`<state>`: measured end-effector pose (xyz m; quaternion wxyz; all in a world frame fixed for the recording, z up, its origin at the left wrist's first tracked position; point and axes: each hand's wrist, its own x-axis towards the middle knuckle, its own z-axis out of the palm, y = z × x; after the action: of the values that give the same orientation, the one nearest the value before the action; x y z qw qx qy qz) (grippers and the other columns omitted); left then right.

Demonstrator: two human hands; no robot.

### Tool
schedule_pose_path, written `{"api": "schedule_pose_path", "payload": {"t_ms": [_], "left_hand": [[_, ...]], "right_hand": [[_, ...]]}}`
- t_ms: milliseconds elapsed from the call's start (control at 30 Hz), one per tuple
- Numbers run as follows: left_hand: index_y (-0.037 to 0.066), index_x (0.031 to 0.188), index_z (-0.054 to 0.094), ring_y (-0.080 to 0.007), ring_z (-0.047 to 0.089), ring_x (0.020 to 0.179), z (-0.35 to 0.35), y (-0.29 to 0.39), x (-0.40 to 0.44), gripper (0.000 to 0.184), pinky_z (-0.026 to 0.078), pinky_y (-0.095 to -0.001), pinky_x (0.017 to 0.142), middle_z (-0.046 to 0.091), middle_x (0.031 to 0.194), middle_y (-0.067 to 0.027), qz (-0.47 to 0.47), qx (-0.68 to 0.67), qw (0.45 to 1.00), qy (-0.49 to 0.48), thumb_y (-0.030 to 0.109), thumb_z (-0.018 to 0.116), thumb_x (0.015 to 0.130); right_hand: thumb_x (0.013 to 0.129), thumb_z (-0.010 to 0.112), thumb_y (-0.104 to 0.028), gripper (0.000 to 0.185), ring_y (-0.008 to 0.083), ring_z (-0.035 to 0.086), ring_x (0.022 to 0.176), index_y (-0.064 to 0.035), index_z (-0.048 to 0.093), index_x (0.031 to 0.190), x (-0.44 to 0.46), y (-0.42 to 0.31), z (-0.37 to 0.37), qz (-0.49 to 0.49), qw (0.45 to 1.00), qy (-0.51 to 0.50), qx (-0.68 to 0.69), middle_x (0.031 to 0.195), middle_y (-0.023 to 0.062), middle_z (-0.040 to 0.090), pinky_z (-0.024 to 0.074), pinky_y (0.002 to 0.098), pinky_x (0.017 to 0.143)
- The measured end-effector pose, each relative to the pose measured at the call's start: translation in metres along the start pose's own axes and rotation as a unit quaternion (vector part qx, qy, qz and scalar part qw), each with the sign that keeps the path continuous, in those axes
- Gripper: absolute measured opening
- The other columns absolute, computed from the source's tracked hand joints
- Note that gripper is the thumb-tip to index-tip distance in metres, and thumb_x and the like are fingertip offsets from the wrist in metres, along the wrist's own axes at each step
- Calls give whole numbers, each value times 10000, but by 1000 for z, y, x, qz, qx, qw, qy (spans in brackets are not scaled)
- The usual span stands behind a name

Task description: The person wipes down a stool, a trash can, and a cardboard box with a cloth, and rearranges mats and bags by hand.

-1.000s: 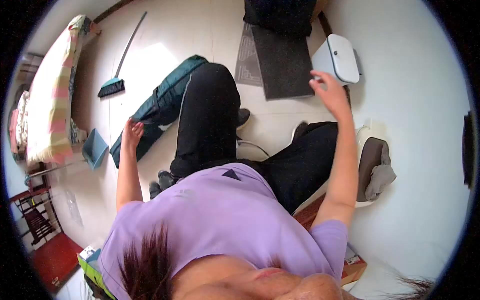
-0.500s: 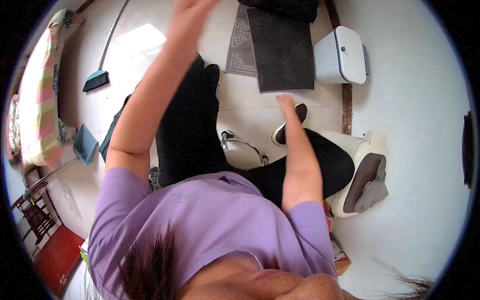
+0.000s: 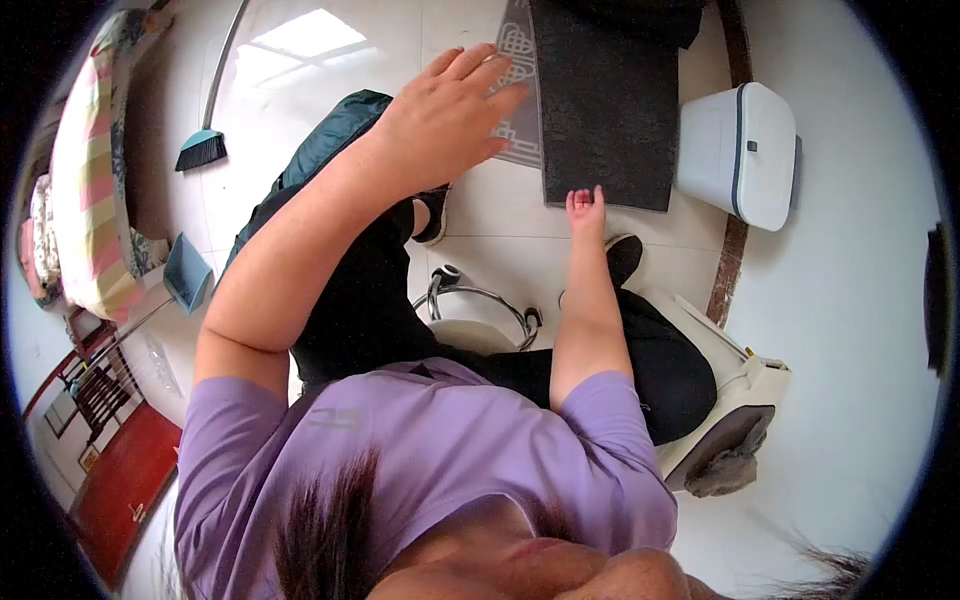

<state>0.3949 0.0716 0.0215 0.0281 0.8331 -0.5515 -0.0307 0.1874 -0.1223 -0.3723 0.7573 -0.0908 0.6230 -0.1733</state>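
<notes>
The left hand [image 3: 435,120] is held spread, grip released. The right hand [image 3: 585,208], also released, is seen near the dark mat [image 3: 612,110].

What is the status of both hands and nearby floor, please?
Left hand raised, fingers spread. Right hand open, empty, near dark mat. White bin beside mat; wheeled base between legs.

From my end, the tile floor [image 3: 490,215] has an open strip btwn the dark mat [image 3: 610,110] and the stool base [image 3: 480,295]. Stool legs block low moves btwn the knees. Far right, the white bin [image 3: 745,160] is a tall block w/ little room btwn it & the mat. The right shoe [image 3: 624,258] blocks the strip's right end. Left side: room btwn the broom [image 3: 203,148] & teal cloth [image 3: 335,130]; dustpan [image 3: 187,273] in the way nearer.
</notes>
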Motion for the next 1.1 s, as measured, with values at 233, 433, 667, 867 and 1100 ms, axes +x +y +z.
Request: {"api": "schedule_pose_path", "payload": {"t_ms": [233,433,667,867,1100], "left_hand": [[94,1235,492,-267,351,1272,7,-9,11,525,282,-383,1072,439,1310,-123,28,2,999,16,268,666,771],[76,1175,521,-258,468,1145,18,-8,16,510,352,-375,998,555,1125,-112,38,16,999,14,304,685,749],[75,1086,548,-244,528,1054,22,0,17,458,405,-362,904,604,1003,-91,9,27,999,-27,356,673,747],[56,1026,566,-248,565,988,28,-3,13,437,431,-361,858,630,924,-78,-5,27,1000,-13,372,669,742],[48,1019,578,-247,569,980,22,2,15,442,439,-351,853,632,914,-82,3,18,1000,3,378,671,739]], "right_hand": [[814,671,-347,375,131,334,478,-114,412,675,-48,-63,41,-16,996,-82,-28,521,-15,330,403,323,559],[906,487,-263,380,169,354,518,-116,334,591,-177,-165,141,-72,942,-320,73,527,13,316,406,362,594],[952,267,-265,419,202,468,557,-87,384,591,-206,-211,199,-17,935,-350,48,556,38,430,475,400,711],[960,289,-268,395,200,455,531,-73,400,634,-201,-212,186,-16,904,-428,7,552,47,425,468,398,687],[938,411,-304,369,220,546,553,-38,514,704,-173,-132,130,-142,879,-217,-400,597,104,551,488,370,573]]}}
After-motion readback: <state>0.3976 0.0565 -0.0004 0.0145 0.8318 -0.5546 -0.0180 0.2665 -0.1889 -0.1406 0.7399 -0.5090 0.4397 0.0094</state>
